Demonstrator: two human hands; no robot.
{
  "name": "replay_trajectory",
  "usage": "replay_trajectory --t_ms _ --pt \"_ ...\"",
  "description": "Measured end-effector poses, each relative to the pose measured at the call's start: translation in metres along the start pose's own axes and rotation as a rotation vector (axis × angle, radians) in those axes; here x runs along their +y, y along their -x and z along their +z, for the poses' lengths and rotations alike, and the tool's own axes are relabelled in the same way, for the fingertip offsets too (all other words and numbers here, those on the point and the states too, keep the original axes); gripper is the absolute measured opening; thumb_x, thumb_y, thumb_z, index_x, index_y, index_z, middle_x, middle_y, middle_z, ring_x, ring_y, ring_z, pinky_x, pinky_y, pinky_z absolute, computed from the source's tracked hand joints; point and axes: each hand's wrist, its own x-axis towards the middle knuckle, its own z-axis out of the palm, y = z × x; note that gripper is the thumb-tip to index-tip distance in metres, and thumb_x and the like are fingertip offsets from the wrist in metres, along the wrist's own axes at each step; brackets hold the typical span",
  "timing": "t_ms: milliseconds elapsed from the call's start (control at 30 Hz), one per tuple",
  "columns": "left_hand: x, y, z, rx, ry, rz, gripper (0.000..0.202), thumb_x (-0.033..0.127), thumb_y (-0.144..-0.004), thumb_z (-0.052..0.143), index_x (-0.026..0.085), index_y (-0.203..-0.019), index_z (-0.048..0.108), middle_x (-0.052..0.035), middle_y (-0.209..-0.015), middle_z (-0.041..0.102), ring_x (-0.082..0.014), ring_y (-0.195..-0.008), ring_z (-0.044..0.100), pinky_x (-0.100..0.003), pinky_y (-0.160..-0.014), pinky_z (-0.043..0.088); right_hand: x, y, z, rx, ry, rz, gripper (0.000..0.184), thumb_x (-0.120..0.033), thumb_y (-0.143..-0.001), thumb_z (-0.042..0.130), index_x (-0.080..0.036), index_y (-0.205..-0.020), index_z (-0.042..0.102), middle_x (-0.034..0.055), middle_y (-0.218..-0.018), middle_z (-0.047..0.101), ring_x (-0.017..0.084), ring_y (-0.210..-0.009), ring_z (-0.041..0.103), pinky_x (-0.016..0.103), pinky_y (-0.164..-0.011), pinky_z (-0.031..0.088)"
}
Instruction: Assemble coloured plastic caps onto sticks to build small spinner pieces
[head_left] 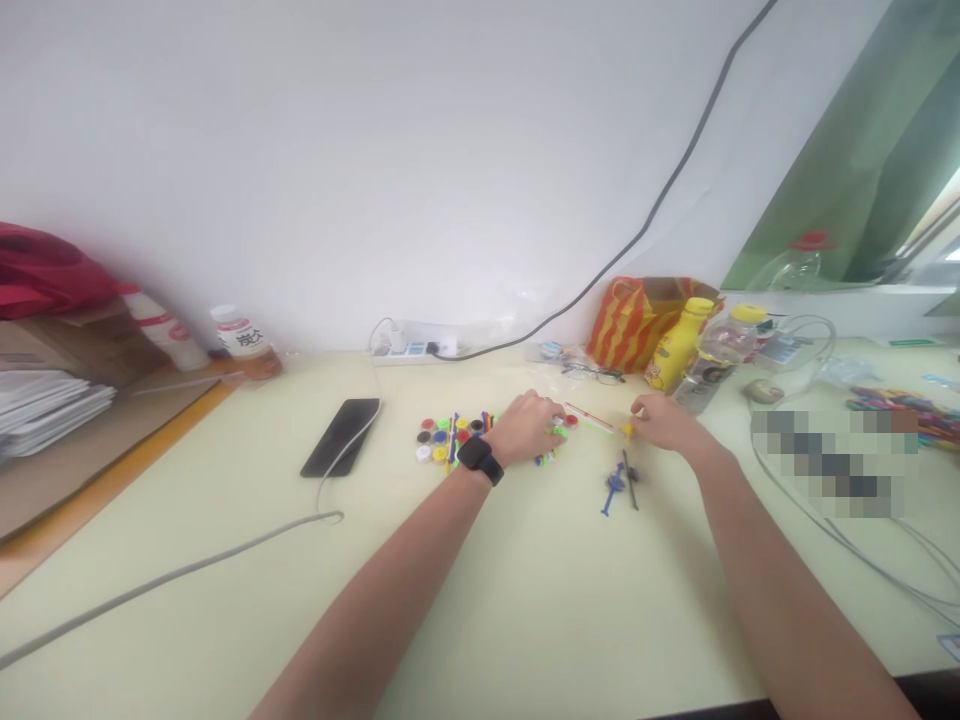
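Papers (45,405) are stacked at the left edge of the frame, and the edge cuts them off. A grey cable (172,575) runs from the lower left corner up to a dark phone (341,437) lying flat on the pale table (570,610). Lots of bare table shows in the lower half, between our two arms. Near the middle, little round colored pieces (439,440) sit in rows just beside our left hand (529,425). That hand, with a black watch (480,460) on its wrist, is curled over small green and red bits (561,428). Its fingertips are hidden, so we cannot tell if it holds anything. Our right hand (664,420) has its fingers bunched close at a tiny yellow piece (628,430). It is too small to tell if we pinch it. A blue piece (613,490) lies just below on open table. A yellow bottle (671,355) and a striped bag (630,320) crowd the wall behind. A blurry patch (832,460) hides things at the right.
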Motion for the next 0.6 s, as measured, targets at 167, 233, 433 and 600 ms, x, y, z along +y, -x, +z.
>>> replay_trajectory --t_ms 167,233,433,600 --pt "0.002 -0.001 -0.005 0.01 0.026 -0.003 0.03 0.033 -0.085 0.072 0.02 -0.112 0.073 -0.01 -0.105 0.074 -0.0303 -0.099 0.063 -0.042 -0.09 0.051 0.0 0.0 -0.002 -0.026 -0.046 -0.025 0.029 -0.027 -0.081 0.067 -0.017 -0.108 0.072 0.0136 -0.092 0.076 0.031 -0.095 0.07 0.037 -0.083 0.048" --pt "0.003 -0.002 -0.008 0.04 0.059 -0.004 0.031 0.034 -0.087 0.07 0.019 -0.115 0.072 -0.0104 -0.111 0.074 -0.0301 -0.103 0.063 -0.043 -0.094 0.051 -0.002 0.001 -0.006 -0.024 -0.061 -0.027 0.038 -0.023 -0.081 0.066 -0.016 -0.118 0.068 0.0122 -0.091 0.076 0.03 -0.095 0.07 0.037 -0.083 0.048" --pt "0.016 -0.007 -0.017 0.187 0.296 -0.001 0.035 0.035 -0.095 0.063 0.023 -0.128 0.065 -0.0074 -0.131 0.069 -0.0254 -0.114 0.064 -0.039 -0.098 0.053 -0.044 0.017 -0.035 -0.045 -0.598 -0.056 0.042 -0.037 -0.087 0.065 -0.019 -0.125 0.062 0.008 -0.09 0.072 0.025 -0.084 0.067 0.035 -0.073 0.05" --pt "0.026 -0.012 -0.016 0.225 0.505 0.083 0.033 0.031 -0.097 0.061 0.022 -0.129 0.065 -0.0072 -0.125 0.072 -0.0204 -0.107 0.069 -0.033 -0.093 0.057 -0.091 0.037 -0.047 -0.253 -1.011 -0.242 0.027 -0.043 -0.085 0.068 -0.021 -0.101 0.065 0.0033 -0.086 0.067 0.018 -0.075 0.059 0.033 -0.071 0.047"
